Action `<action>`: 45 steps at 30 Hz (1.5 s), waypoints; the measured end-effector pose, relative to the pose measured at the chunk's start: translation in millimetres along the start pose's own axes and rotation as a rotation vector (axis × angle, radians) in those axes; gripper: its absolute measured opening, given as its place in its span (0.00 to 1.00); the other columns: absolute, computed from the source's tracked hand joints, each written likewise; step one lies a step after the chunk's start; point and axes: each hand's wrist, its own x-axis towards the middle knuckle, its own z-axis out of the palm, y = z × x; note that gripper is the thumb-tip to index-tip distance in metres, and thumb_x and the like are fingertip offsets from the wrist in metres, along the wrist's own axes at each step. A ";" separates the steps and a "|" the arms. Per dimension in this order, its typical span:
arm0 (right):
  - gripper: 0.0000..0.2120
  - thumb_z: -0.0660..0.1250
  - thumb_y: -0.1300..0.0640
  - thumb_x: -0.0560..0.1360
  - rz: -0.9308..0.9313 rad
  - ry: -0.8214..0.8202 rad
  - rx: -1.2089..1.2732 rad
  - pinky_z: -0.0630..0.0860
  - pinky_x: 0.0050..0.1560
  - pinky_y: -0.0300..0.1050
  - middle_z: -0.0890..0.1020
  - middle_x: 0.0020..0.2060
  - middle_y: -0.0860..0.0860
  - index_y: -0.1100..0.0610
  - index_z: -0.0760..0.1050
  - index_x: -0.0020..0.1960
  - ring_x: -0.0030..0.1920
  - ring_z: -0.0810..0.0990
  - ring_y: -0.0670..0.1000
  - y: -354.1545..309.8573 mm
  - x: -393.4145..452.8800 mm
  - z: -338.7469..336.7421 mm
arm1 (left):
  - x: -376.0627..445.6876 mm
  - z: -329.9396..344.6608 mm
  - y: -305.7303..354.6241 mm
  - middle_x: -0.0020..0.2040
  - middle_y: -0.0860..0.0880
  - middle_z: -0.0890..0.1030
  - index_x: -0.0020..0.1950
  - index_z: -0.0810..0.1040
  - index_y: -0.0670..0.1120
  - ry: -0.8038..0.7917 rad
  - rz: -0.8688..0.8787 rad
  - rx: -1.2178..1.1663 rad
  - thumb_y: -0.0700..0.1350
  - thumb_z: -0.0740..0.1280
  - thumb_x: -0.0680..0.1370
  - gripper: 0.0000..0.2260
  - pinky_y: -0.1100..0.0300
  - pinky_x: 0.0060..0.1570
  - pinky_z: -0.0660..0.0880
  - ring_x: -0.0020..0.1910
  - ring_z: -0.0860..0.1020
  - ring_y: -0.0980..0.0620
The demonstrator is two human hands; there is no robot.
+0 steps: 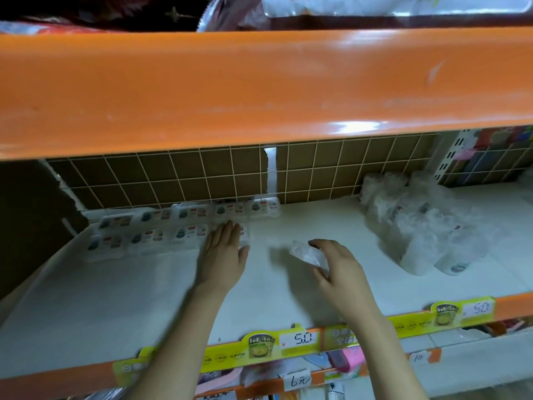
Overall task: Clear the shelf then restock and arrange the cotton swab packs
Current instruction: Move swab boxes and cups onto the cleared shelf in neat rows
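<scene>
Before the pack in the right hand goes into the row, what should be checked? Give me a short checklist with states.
1. Right hand grips a clear pack: ok.
2. Left hand lies flat against the end of the front row of packs: ok.
3. Bare white shelf right of the rows: ok.
4. Label side of held pack facing up: cannot tell, blurred.
5. Bagged pile apart from the rows: ok.

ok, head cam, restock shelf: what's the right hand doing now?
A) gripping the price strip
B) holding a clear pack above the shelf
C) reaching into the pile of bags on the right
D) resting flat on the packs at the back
B: the right hand has fingers and thumb curled round a clear pack above the white shelf; the left hand is the one lying flat by the cotton swab packs.
</scene>
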 end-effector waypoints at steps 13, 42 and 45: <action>0.22 0.66 0.68 0.67 -0.027 -0.100 0.055 0.70 0.50 0.47 0.79 0.55 0.55 0.58 0.74 0.61 0.54 0.75 0.58 -4.4 14.9 27.6 | -37.0 -19.7 -8.4 0.50 0.43 0.80 0.56 0.79 0.42 0.111 -0.193 -0.047 0.50 0.56 0.73 0.19 0.48 0.46 0.76 0.49 0.78 0.40; 0.24 0.54 0.53 0.75 -0.211 -0.256 -0.151 0.67 0.66 0.58 0.71 0.67 0.60 0.61 0.68 0.68 0.67 0.67 0.62 -1.0 74.9 94.9 | -43.2 -11.6 -3.4 0.51 0.43 0.82 0.51 0.83 0.41 -0.005 -0.326 -0.045 0.50 0.52 0.73 0.23 0.47 0.50 0.76 0.51 0.80 0.41; 0.25 0.53 0.51 0.75 -0.189 -0.288 -0.182 0.65 0.67 0.59 0.69 0.68 0.60 0.60 0.66 0.69 0.70 0.65 0.62 -2.7 76.6 94.2 | -43.3 -11.7 -4.1 0.51 0.43 0.82 0.50 0.83 0.40 -0.017 -0.331 -0.051 0.50 0.52 0.73 0.23 0.47 0.50 0.77 0.51 0.80 0.41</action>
